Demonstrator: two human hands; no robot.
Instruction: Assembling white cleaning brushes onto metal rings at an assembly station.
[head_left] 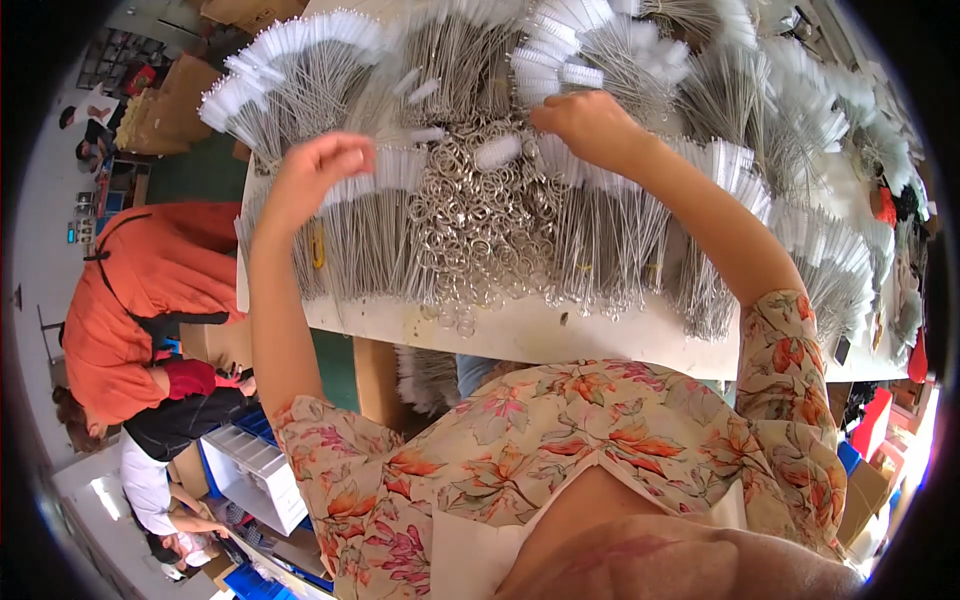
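My left hand [318,172] is raised over the left bundles of small wire brushes [375,240], its fingers loosely curved and somewhat blurred, with nothing visible in them. Farther right, my right hand [592,125] has its fingers pinched together beside the white brush heads [545,75] at the back; what they hold is hidden. Between and below the hands lies a heap of shiny metal split rings [475,230]. One loose white-bristled brush head [498,152] rests at the top of that heap. More wire brushes [615,235] stretch along the right side of the rings.
Brush bundles [735,95] cover much of the white table [430,335]. A yellow-handled tool [318,245] lies among the left wires. To the left, a person in orange [150,310] bends over near a white crate [255,475]; other people are beyond. Cardboard boxes [175,105] stand behind.
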